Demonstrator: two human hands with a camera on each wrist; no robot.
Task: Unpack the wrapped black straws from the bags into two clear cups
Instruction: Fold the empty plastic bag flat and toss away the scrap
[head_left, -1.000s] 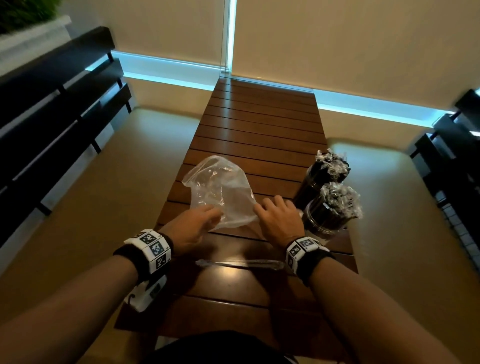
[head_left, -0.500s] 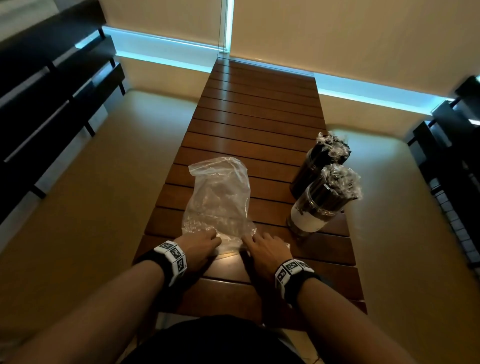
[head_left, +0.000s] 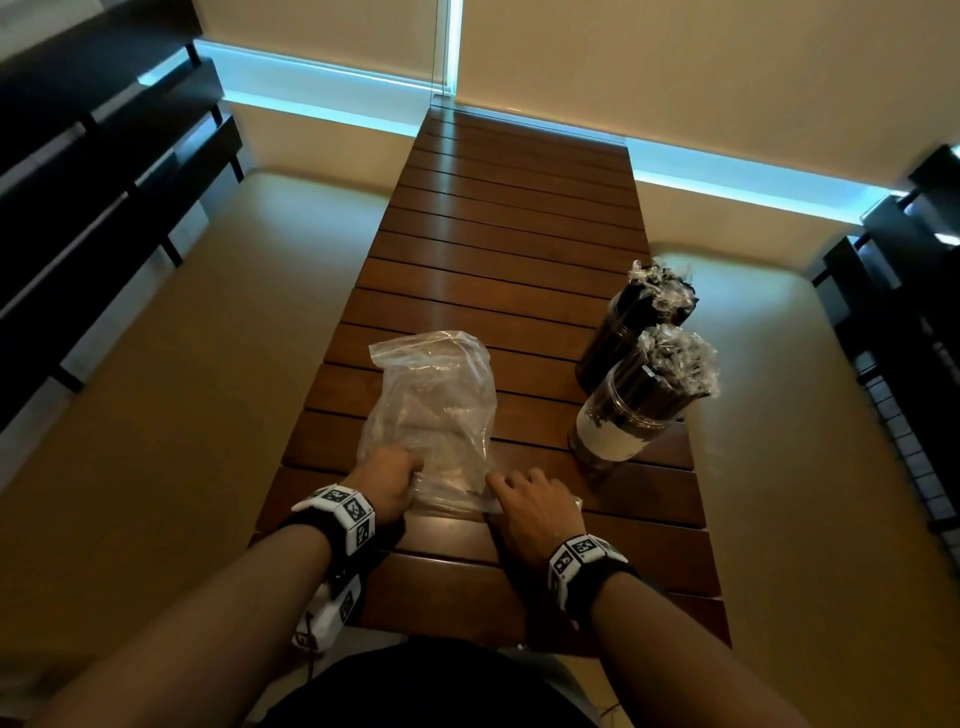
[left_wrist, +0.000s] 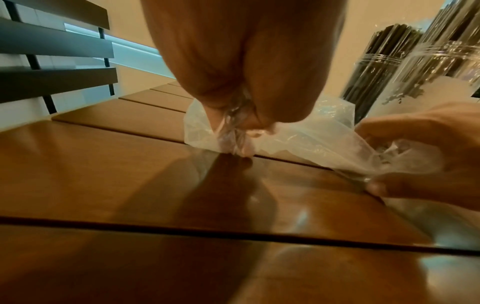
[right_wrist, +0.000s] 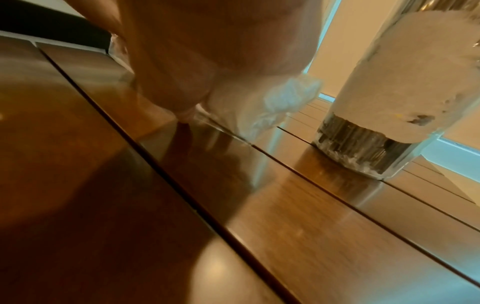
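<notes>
L hand: at near-left corner of bag, fingers curled, pinching bunched plastic; pinch plain in L wrist view.
R hand: at near-right corner of bag, knuckles up, fingers bent down onto the film; L wrist view shows thumb + fingers nipping the edge. R wrist view blurred, plastic bulging by the palm.
Bag: clear, crumpled, looks flat, lying lengthwise on table, open end away from person, near end held by both hands. No straws seen inside it.
Near cup: clear, white patch on its side, upright at table's right edge, packed w/ straws, wrapper ends sticking out the top.
Far cup: just behind near cup, can't tell if touching, also full of black straws, upright.
Cups vs bag: right of bag, apart from it; near cup close to R hand, not touched.
Wristbands: black w/ white marker tags, one on each wrist.
Benches: tan seats either side of table, dark slatted backs.
</notes>
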